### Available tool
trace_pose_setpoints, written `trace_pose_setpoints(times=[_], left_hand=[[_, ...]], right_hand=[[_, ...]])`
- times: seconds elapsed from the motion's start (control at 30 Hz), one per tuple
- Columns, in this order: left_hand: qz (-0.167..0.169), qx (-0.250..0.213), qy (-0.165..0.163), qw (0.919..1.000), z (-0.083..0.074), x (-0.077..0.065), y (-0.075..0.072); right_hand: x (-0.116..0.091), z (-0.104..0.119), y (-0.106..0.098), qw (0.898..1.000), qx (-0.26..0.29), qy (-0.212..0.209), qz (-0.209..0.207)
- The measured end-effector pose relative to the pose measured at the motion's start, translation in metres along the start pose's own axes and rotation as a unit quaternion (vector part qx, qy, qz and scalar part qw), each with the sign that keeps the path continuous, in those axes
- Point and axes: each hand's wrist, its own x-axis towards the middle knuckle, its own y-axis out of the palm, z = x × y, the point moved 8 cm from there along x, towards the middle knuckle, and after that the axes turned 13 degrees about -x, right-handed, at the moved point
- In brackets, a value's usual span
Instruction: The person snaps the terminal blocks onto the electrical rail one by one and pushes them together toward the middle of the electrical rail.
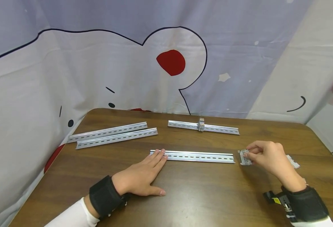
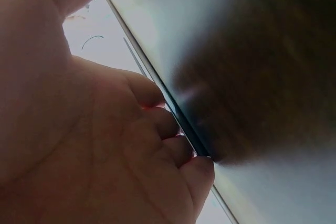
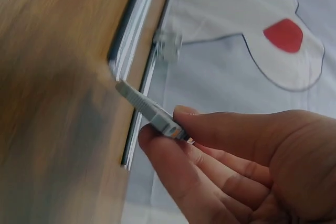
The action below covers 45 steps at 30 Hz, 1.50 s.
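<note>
The fingers [image 3: 168, 166] of the right hand [image 1: 270, 156] are drawn to a narrow pinch, with the thumb opposing, on one end of a grey block [image 1: 245, 157]. The left hand [image 1: 139, 176] lies flat, fingers extended and spread only slightly; it grips nothing, its fingertips resting over the left end of the front rail [image 1: 200, 156].

The block is just beyond the rail's right end, apart from it in the head view. Whether its lower edge touches the worktop [image 1: 200, 201] cannot be determined.

Findings. The block is slim and pinched at one end only; a knock on its free end could twist it in the grasp or cause it to slip out. The rail appears to be steadied at one end alone, so a sideways push at the far end could pivot it, and light fingertip pressure might let it skid. If the block met the rail tilted, it could seat crooked or jam.

A second pale piece [image 1: 293, 161] lies beside the right wrist; a careless withdrawal could sweep it aside. Beyond, the rear rail [image 1: 180, 125] carries a block cluster [image 1: 201, 125]. Two rails [image 1: 118, 138] at far left lie close together, well apart from the block.
</note>
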Motion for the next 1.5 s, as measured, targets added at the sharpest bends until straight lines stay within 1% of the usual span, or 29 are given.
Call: trace_pose_setpoints(times=[0.1, 0.23, 0.33, 0.4, 0.47, 0.63, 0.77, 0.87, 1.1, 1.3, 1.4, 1.5], left_hand=[[0.001, 0.001, -0.003, 1.0, 0.001, 0.0, 0.001], [0.003, 0.003, -0.004, 1.0, 0.002, 0.0, 0.004], [0.002, 0.004, -0.003, 1.0, 0.002, 0.001, 0.005], [0.001, 0.006, -0.003, 1.0, 0.002, 0.001, 0.005], [0.001, 0.006, -0.004, 1.0, 0.003, 0.001, 0.003], [0.006, 0.002, -0.007, 1.0, 0.001, -0.002, 0.0], [0.006, 0.001, -0.009, 0.9999, 0.002, -0.003, -0.001], [0.003, 0.006, -0.006, 1.0, 0.002, -0.002, 0.0], [0.003, 0.011, 0.0, 0.9999, 0.0, 0.0, -0.001], [0.004, 0.007, 0.0, 1.0, -0.002, -0.001, -0.003], [0.005, 0.003, -0.002, 1.0, -0.002, -0.001, -0.002], [0.006, 0.001, -0.002, 1.0, -0.002, -0.001, 0.0]], right_hand=[[0.007, 0.012, 0.007, 1.0, 0.005, -0.008, 0.019], [0.014, 0.022, 0.017, 0.999, 0.008, -0.009, 0.053], [0.017, 0.027, 0.021, 0.998, -0.004, -0.009, 0.059], [0.018, 0.03, 0.021, 0.998, -0.022, -0.009, 0.051], [0.02, 0.033, 0.019, 0.999, -0.041, -0.011, 0.032], [0.022, 0.04, 0.017, 0.997, -0.07, -0.016, -0.001], [0.024, 0.049, 0.017, 0.995, -0.079, -0.043, -0.032], [0.026, 0.051, 0.016, 0.994, -0.075, -0.061, -0.04], [0.027, 0.045, 0.018, 0.995, -0.065, -0.065, -0.031], [0.03, 0.047, 0.019, 0.995, -0.064, -0.07, -0.026], [0.033, 0.046, 0.022, 0.997, -0.056, -0.061, -0.002], [0.035, 0.042, 0.027, 0.998, -0.043, -0.04, 0.035]])
